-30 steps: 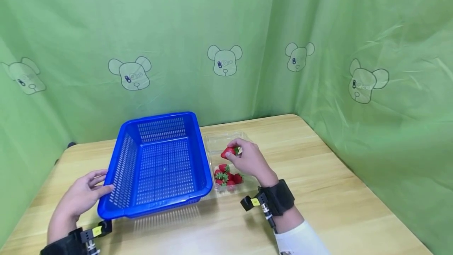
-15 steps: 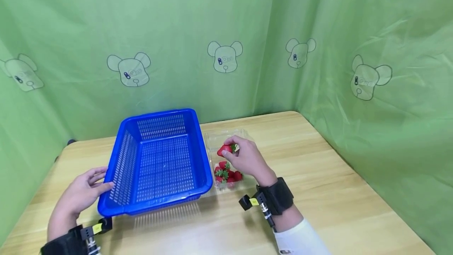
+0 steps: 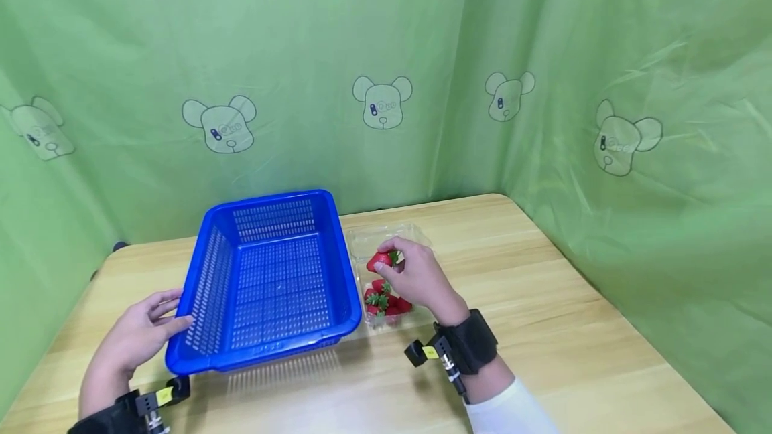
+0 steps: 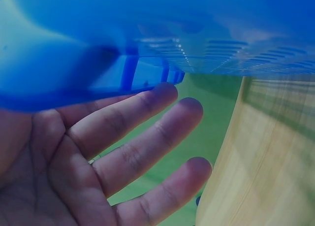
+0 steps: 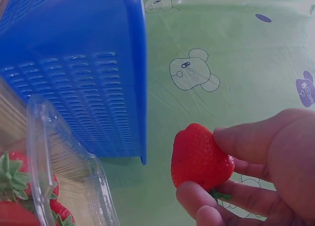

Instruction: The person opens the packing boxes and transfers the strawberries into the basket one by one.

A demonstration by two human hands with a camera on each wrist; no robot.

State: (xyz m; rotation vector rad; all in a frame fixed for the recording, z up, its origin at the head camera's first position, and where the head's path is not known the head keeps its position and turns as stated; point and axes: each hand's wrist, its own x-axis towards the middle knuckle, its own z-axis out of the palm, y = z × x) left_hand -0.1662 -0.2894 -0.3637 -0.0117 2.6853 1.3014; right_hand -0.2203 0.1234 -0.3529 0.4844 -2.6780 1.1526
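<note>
My right hand pinches a red strawberry by thumb and fingers, its green leaves toward the palm. It is held above an opened clear plastic clamshell box, where several more strawberries lie in the near half. To the left is a blue slotted plastic basket with nothing in it. At the basket's near left side, my left hand holds the rim, thumb over the edge and fingers outside. In the left wrist view the other fingers spread below the rim.
A light wooden table carries everything. Green curtains with bear-head prints hang behind and at both sides. The clear box stands close against the basket's right side. Each wrist wears a black strap with a small camera.
My right hand has moved slightly left toward the basket with the strawberry still pinched. The left hand and the basket stay where they were.
</note>
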